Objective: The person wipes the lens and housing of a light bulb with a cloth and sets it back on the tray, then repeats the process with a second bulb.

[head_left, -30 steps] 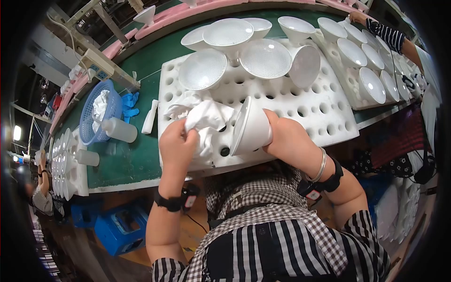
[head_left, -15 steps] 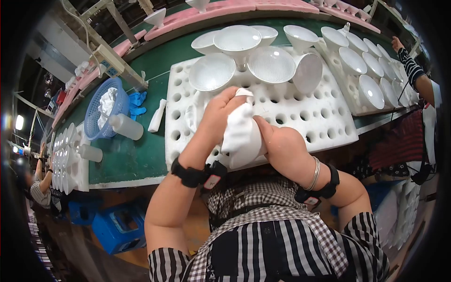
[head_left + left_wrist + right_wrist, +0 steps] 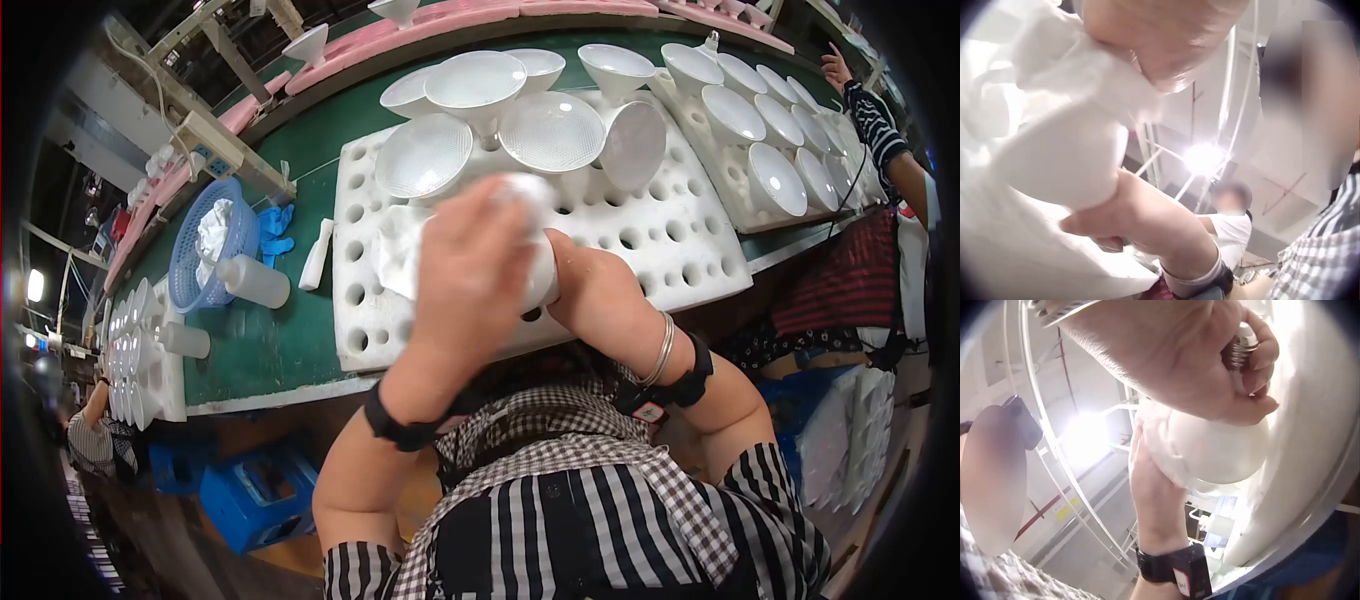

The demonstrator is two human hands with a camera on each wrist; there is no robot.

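Observation:
In the right hand (image 3: 600,290) is a white reflector light bulb (image 3: 1222,450), held tilted over the near edge of the white foam board (image 3: 680,208). The right fingers curl round its metal screw base (image 3: 1239,350), as the right wrist view shows. The left hand (image 3: 465,280), blurred in the head view, holds a bunched white cloth (image 3: 1079,69) against the bulb's wide front. Most of that front is hidden behind the cloth and hand. More white cloth (image 3: 395,240) shows left of the left hand, over the board.
Several reflector bulbs (image 3: 552,130) stand face up at the board's far side. Another filled board (image 3: 730,200) is to the right. At left are a blue basket (image 3: 180,255), white bottle (image 3: 255,282), blue glove (image 3: 275,235) and white tube (image 3: 317,255). Another person's arm (image 3: 885,140) reaches in at right.
The left hand, with the cloth, has moved right and up onto the bulb's front and now blurs with motion. The right hand keeps its grip; the bulb's front is now covered.

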